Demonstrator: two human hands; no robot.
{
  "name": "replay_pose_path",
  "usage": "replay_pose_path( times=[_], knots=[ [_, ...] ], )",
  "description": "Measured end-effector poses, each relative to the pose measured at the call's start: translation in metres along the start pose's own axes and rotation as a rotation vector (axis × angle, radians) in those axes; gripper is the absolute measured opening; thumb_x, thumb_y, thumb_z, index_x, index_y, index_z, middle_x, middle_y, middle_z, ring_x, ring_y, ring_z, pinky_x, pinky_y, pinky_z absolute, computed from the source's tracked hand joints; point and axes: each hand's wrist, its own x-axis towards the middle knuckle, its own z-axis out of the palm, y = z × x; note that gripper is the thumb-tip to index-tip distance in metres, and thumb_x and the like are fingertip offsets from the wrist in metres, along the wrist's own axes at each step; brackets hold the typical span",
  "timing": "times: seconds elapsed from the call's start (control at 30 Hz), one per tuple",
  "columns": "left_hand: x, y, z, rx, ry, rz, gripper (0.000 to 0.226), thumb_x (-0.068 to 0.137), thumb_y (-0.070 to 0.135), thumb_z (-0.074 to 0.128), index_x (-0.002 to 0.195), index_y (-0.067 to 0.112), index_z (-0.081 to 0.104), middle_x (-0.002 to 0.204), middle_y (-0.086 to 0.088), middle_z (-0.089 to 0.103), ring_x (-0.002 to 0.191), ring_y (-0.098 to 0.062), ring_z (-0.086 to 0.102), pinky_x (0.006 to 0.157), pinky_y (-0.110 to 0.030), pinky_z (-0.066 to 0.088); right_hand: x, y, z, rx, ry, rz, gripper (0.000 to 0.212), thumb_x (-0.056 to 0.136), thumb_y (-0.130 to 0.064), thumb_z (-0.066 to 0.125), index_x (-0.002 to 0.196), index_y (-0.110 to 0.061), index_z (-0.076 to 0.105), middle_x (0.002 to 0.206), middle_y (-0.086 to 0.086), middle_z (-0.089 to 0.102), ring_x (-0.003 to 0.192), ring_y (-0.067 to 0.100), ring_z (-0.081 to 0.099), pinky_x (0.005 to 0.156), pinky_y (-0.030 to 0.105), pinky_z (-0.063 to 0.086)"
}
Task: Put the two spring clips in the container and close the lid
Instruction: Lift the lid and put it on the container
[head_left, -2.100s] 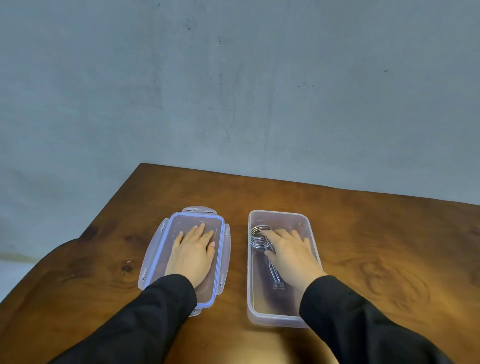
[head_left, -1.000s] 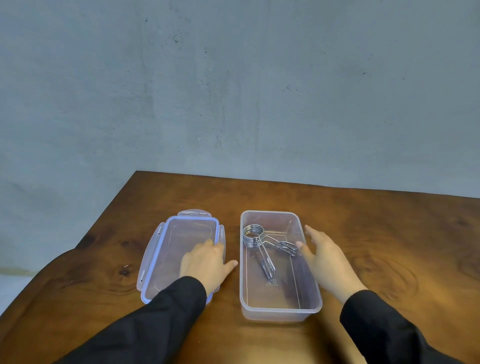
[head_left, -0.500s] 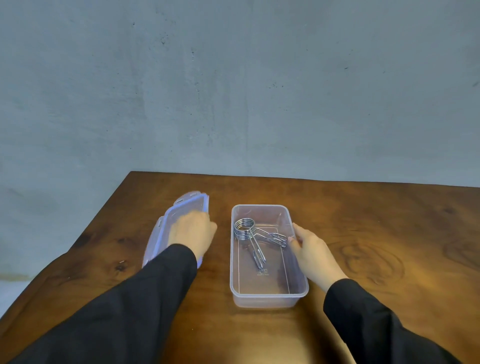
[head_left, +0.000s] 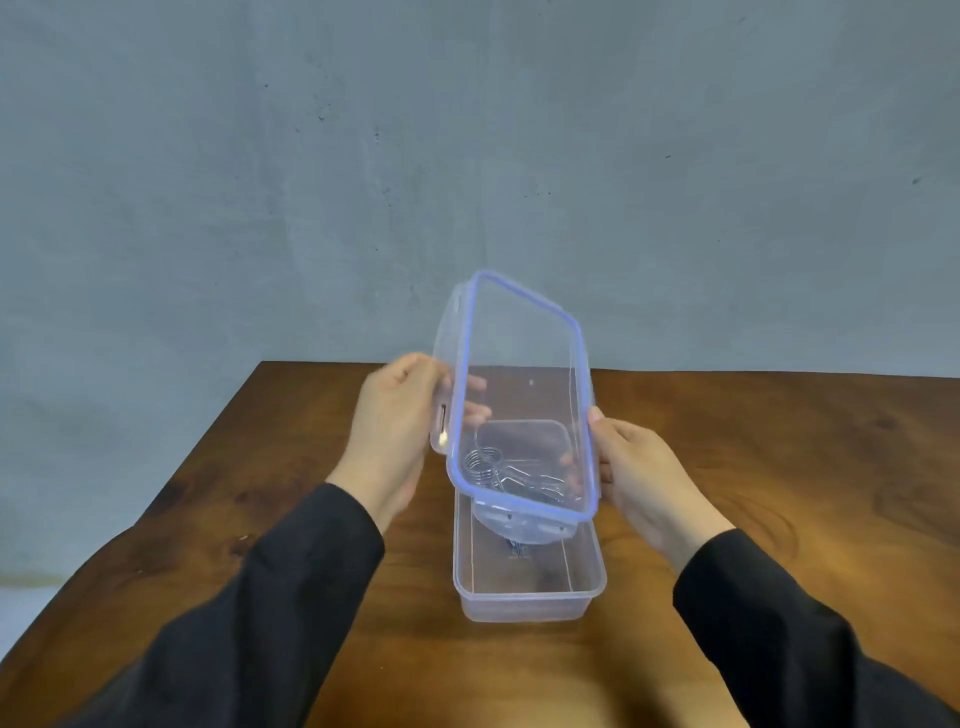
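A clear lid (head_left: 522, 364) with a blue seal is held tilted in the air above the clear rectangular container (head_left: 530, 597). My left hand (head_left: 389, 436) grips the lid's left edge and my right hand (head_left: 639, 467) grips its right edge. The metal spring clips (head_left: 488, 465) lie inside the container at its far end, seen through the lid; their coils and wire arms overlap, so I cannot separate the two. The container stands on the wooden table (head_left: 779, 467).
A grey wall rises right behind the table's far edge. The table's left edge runs diagonally near my left sleeve.
My left hand lifted the lid off the table and brought it right, over the container. My right hand left the container's side and took the lid's right edge.
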Motion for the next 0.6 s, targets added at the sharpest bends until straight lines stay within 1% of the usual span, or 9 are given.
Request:
replay_pose_path(
  times=[0.03, 0.07, 0.1, 0.17, 0.23, 0.33, 0.4, 0.53, 0.6],
  knots=[
    [0.0, -0.014, -0.002, 0.022, 0.004, -0.031, 0.024, 0.093, 0.012, 0.046, 0.083, -0.007, 0.056, 0.087, -0.022, 0.075, 0.061, -0.031, 0.067, 0.066, -0.041, 0.046, 0.0, 0.004, -0.005, -0.044, 0.034, -0.01, 0.054, 0.102, -0.048, 0.047, 0.091, 0.003, 0.062, 0.073, 0.011, 0.062, 0.06, 0.024, 0.052, 0.063, 0.037, 0.048],
    [0.0, -0.028, -0.005, 0.072, -0.003, -0.062, 0.031, 0.094, 0.02, 0.049, 0.082, -0.008, 0.055, 0.084, -0.027, 0.071, 0.061, -0.029, 0.063, 0.065, -0.039, 0.045, 0.001, 0.011, -0.01, -0.093, 0.066, -0.017, 0.054, 0.101, -0.049, 0.049, 0.085, 0.002, 0.059, 0.07, 0.01, 0.054, 0.06, 0.022, 0.046, 0.059, 0.035, 0.043],
    [0.0, -0.042, -0.009, 0.132, -0.02, -0.09, 0.039, 0.095, 0.03, 0.053, 0.076, -0.005, 0.053, 0.077, -0.029, 0.064, 0.061, -0.028, 0.057, 0.064, -0.036, 0.044, 0.002, 0.017, -0.014, -0.136, 0.088, -0.015, 0.054, 0.1, -0.049, 0.05, 0.083, 0.001, 0.057, 0.069, 0.009, 0.052, 0.059, 0.021, 0.045, 0.058, 0.034, 0.042],
    [0.0, -0.066, -0.013, 0.265, -0.052, -0.15, 0.045, 0.098, 0.04, 0.055, 0.068, 0.007, 0.051, 0.066, -0.017, 0.056, 0.056, -0.024, 0.048, 0.055, -0.031, 0.041, 0.005, 0.03, -0.021, -0.196, 0.104, 0.015, 0.054, 0.1, -0.048, 0.051, 0.081, 0.002, 0.055, 0.069, 0.01, 0.054, 0.058, 0.021, 0.047, 0.056, 0.034, 0.042],
    [-0.001, -0.087, -0.015, 0.376, -0.038, -0.194, 0.043, 0.099, 0.04, 0.055, 0.068, 0.011, 0.049, 0.06, -0.009, 0.048, 0.052, -0.021, 0.04, 0.051, -0.031, 0.035, 0.007, 0.042, -0.021, -0.259, 0.112, 0.043, 0.046, 0.1, -0.045, 0.053, 0.073, -0.007, 0.052, 0.065, 0.01, 0.052, 0.056, 0.021, 0.047, 0.057, 0.036, 0.042],
    [-0.002, -0.108, -0.017, 0.497, -0.01, -0.213, 0.046, 0.099, 0.038, 0.055, 0.065, 0.013, 0.036, 0.06, -0.005, 0.032, 0.056, -0.02, 0.031, 0.059, -0.034, 0.027, 0.012, 0.058, -0.018, -0.384, 0.146, 0.078, 0.045, 0.099, -0.041, 0.056, 0.066, -0.011, 0.049, 0.057, 0.007, 0.053, 0.053, 0.023, 0.049, 0.059, 0.037, 0.043],
    [-0.002, -0.116, -0.018, 0.541, 0.005, -0.227, 0.049, 0.1, 0.036, 0.055, 0.063, 0.013, 0.033, 0.059, -0.005, 0.033, 0.058, -0.021, 0.032, 0.059, -0.034, 0.028, 0.014, 0.064, -0.014, -0.408, 0.147, 0.1, 0.045, 0.098, -0.039, 0.056, 0.065, -0.011, 0.048, 0.056, 0.007, 0.054, 0.052, 0.023, 0.05, 0.059, 0.036, 0.044],
    [-0.001, -0.121, -0.019, 0.587, 0.015, -0.246, 0.046, 0.1, 0.037, 0.054, 0.065, 0.01, 0.043, 0.062, -0.01, 0.047, 0.058, -0.022, 0.044, 0.058, -0.039, 0.04, 0.013, 0.064, -0.012, -0.449, 0.167, 0.093, 0.046, 0.099, -0.04, 0.056, 0.064, -0.012, 0.045, 0.056, 0.005, 0.05, 0.055, 0.022, 0.045, 0.058, 0.035, 0.039],
    [-0.001, -0.124, -0.02, 0.592, 0.017, -0.256, 0.045, 0.1, 0.039, 0.054, 0.067, 0.01, 0.043, 0.064, -0.013, 0.047, 0.059, -0.023, 0.044, 0.059, -0.04, 0.04, 0.011, 0.064, -0.011, -0.452, 0.173, 0.093, 0.047, 0.099, -0.039, 0.056, 0.062, -0.013, 0.044, 0.055, 0.003, 0.047, 0.056, 0.021, 0.044, 0.058, 0.034, 0.037]
  ],
)
